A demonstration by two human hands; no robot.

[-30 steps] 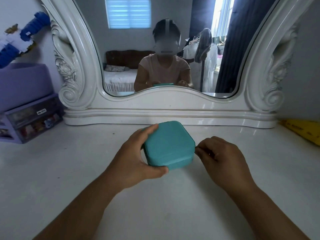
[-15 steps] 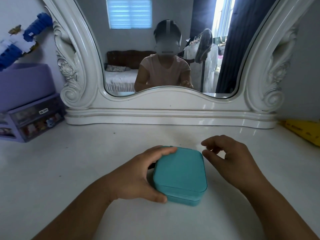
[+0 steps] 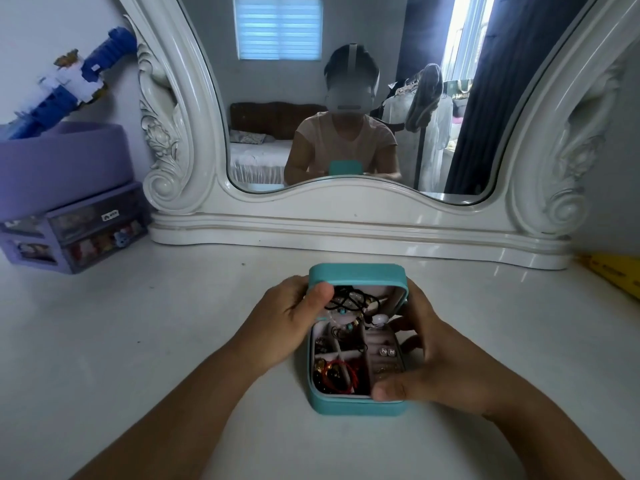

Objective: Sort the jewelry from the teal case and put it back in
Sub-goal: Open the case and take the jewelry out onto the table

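While our left hand (image 3: 287,317) curls round the raised lid (image 3: 356,274), our right hand (image 3: 429,362) grips the teal case (image 3: 358,407) on the table (image 3: 138,341); shut before, it now shows jewelry (image 3: 337,374).

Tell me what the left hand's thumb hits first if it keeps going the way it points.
The left hand holds the teal case by its lid, thumb pointing up and right across the opening. It would probably meet the black cords first; depth is unclear.
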